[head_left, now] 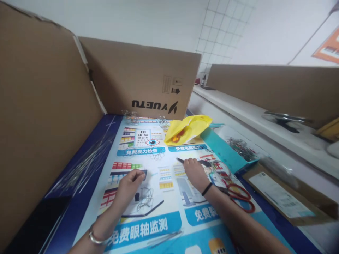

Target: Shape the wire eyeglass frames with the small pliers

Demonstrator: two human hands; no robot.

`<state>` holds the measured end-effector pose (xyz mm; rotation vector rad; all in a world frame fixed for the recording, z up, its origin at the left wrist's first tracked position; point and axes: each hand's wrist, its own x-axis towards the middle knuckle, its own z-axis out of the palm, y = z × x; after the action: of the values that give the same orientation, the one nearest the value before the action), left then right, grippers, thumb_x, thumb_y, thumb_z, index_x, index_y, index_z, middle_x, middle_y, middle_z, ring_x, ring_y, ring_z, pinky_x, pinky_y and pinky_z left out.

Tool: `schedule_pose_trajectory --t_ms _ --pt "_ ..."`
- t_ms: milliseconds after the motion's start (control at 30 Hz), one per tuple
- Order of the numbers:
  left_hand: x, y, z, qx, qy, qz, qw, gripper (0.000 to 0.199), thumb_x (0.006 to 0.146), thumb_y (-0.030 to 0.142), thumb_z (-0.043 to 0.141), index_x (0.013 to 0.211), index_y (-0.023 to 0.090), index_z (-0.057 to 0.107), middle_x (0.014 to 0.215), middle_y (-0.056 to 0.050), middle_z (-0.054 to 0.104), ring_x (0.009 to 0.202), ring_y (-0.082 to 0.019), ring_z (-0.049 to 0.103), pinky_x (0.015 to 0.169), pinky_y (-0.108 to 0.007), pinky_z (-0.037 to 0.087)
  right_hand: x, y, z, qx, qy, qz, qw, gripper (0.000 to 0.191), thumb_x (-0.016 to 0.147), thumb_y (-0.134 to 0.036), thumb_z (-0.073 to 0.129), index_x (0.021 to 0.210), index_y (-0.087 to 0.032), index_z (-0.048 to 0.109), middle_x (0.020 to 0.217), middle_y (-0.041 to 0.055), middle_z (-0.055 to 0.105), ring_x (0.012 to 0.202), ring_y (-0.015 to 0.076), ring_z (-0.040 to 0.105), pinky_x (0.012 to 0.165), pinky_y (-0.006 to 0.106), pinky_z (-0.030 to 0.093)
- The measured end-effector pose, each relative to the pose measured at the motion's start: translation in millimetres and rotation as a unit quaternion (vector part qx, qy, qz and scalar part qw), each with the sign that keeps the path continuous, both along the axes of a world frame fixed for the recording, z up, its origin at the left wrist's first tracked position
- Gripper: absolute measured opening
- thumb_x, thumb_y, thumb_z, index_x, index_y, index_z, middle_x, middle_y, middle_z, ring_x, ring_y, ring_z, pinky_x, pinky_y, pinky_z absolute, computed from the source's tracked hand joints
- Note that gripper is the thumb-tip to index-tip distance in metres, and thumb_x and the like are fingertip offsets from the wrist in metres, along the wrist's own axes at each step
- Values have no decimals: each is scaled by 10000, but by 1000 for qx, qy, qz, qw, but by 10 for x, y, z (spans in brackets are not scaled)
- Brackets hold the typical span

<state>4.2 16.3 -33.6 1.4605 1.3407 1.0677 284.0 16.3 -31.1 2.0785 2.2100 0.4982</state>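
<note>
My left hand (131,181) is closed in a pinch above the printed sheet (156,192); what its fingertips hold, if anything, is too small to make out. Below and right of it lies a loose tangle of thin wire (146,199). My right hand (195,173) is closed around a dark tool with a narrow pointed tip (180,160), which sticks out to the left; its kind is mostly hidden by the fingers. Right of that hand rest a coil of thin wire (221,168) and red-handled scissors (239,198), partly behind my forearm.
A yellow bag (188,128) lies beyond my right hand. Beside it stands a teal box (219,148) with wire pieces (241,148). Cardboard walls (140,77) close off the back and left. Straight wires (82,165) lie left; a brown package (286,197) sits right.
</note>
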Motion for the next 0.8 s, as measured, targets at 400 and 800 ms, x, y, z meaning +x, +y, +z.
schedule_pose_trajectory --t_ms 400,800 --pt "26 41 -30 27 61 -51 997 173 751 305 503 650 188 580 624 13 562 636 -164 510 607 -253 363 462 267 -147 77 -26 -38 996 215 832 -60 389 898 -144 574 833 121 577 795 230 534 667 328 393" --pt "-197 156 63 5 237 -98 967 222 806 315 430 673 197 563 582 24 557 585 -142 513 539 -225 299 40 -3 -113 26 64 173 982 221 876 -204 443 1048 -175 579 958 91 594 925 205 510 826 327 378"
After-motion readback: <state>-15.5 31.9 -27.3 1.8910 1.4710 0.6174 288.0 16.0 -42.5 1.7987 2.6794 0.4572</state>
